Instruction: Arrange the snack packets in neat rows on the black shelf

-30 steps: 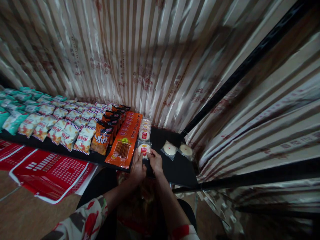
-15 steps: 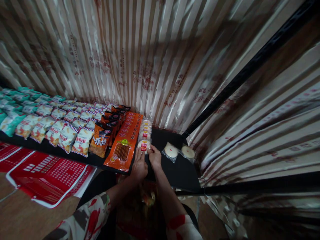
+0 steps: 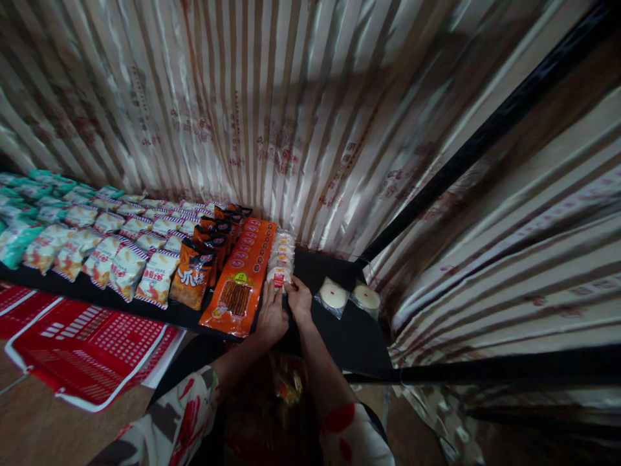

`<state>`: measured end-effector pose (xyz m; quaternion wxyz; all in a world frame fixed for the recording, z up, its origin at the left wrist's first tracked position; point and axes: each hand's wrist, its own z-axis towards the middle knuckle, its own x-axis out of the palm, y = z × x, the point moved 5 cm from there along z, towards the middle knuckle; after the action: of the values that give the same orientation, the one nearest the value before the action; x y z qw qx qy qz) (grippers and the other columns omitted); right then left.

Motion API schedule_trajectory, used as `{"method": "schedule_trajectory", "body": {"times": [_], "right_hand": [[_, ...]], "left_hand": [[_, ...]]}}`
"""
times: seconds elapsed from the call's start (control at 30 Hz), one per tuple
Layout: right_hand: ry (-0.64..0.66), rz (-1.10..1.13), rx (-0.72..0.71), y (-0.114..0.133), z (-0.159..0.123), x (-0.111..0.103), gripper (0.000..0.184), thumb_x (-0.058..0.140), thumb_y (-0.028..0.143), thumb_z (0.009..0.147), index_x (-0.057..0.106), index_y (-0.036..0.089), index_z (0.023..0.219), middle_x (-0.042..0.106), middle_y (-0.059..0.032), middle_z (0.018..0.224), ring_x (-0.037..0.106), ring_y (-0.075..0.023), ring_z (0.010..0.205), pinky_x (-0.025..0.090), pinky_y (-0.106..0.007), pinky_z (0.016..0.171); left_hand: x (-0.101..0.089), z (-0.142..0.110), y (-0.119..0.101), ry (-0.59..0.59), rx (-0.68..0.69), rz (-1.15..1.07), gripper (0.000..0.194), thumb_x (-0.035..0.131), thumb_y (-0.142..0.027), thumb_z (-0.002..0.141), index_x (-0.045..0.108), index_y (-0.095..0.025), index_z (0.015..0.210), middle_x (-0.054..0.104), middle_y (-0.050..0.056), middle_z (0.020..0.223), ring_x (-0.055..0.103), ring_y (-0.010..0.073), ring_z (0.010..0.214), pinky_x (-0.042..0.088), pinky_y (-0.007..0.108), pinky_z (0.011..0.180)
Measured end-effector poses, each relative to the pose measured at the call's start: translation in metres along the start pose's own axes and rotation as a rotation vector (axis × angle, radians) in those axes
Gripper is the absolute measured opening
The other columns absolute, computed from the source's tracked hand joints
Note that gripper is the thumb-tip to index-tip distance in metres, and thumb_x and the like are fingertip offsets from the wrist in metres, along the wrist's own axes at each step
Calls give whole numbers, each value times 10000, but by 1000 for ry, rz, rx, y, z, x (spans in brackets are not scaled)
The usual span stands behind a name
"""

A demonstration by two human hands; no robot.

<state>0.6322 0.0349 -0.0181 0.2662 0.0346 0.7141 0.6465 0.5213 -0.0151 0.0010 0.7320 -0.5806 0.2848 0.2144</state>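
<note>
A row of overlapping white round snack packets [image 3: 282,255] with red and yellow labels runs back along the black shelf [image 3: 352,343]. At its near end my left hand [image 3: 272,318] and my right hand [image 3: 299,300] close on the front packet from both sides, covering much of it. My left fingers lie over its left and near part; those of my right hand grip its right edge. Left of the row lies a long orange bag of brown snack sticks [image 3: 236,296]. Two clear-wrapped pale discs [image 3: 334,295] with a small red mark lie to the right.
Orange-and-black snack bags [image 3: 193,275], white snack bags [image 3: 158,277] and teal bags [image 3: 19,241] stand in rows on the left. Red baskets [image 3: 92,343] sit below the shelf. A striped curtain [image 3: 291,116] hangs behind; a black pole [image 3: 466,155] slants at right.
Both hands have shifted slightly back over the front packet and cover more of its label. The view has moved a little; the other goods lie as before.
</note>
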Motion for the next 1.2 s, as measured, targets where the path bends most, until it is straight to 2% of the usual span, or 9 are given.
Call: {"method": "schedule_trajectory", "body": {"times": [0.27, 0.6, 0.7, 0.83, 1.03, 1.2], "right_hand": [[-6, -68, -6, 4, 7, 1, 317, 575, 328, 699, 706, 189, 952, 694, -62, 882, 623, -187, 734, 479, -300, 735], [-1, -92, -9, 10, 7, 1, 304, 568, 307, 720, 646, 194, 991, 675, -30, 804, 612, -170, 707, 472, -276, 693], [-43, -160, -30, 11, 5, 0, 323, 567, 302, 727, 628, 166, 1014, 658, -54, 882, 608, -160, 724, 470, -267, 706], [-108, -261, -51, 14, 1, -2, 469, 556, 316, 748, 553, 134, 1180, 597, -109, 1083, 612, -154, 773, 466, -268, 732], [-7, -338, -71, 16, 1, 1, 433, 496, 321, 798, 571, 150, 1189, 613, -91, 1072, 610, -170, 825, 460, -286, 786], [9, -357, -97, 15, 3, 1, 412, 489, 335, 807, 584, 165, 1171, 624, -80, 1063, 606, -161, 815, 459, -278, 788]], "left_hand": [[0, 11, -1, 15, -18, 38, 680, 450, -27, 654, 406, -50, 1331, 265, 141, 1483, 68, 288, 1395, 199, 479, 1138], [5, 14, 3, 13, -20, 68, 676, 462, -36, 650, 393, -11, 1322, 224, 179, 1489, 78, 299, 1394, 182, 472, 1143], [4, 14, 2, 41, -32, 97, 682, 462, -41, 650, 387, -13, 1327, 230, 174, 1488, 75, 293, 1394, 181, 462, 1145], [2, 14, -1, 69, -58, 125, 717, 468, -44, 646, 362, -54, 1355, 236, 137, 1494, 73, 271, 1396, 169, 437, 1152], [3, 15, 0, 73, -73, 134, 690, 460, -49, 661, 375, -40, 1346, 224, 144, 1497, 86, 281, 1396, 167, 437, 1152], [7, 16, 3, 62, -58, 125, 721, 474, -62, 647, 355, -36, 1358, 229, 140, 1497, 80, 281, 1397, 157, 434, 1154]]}}
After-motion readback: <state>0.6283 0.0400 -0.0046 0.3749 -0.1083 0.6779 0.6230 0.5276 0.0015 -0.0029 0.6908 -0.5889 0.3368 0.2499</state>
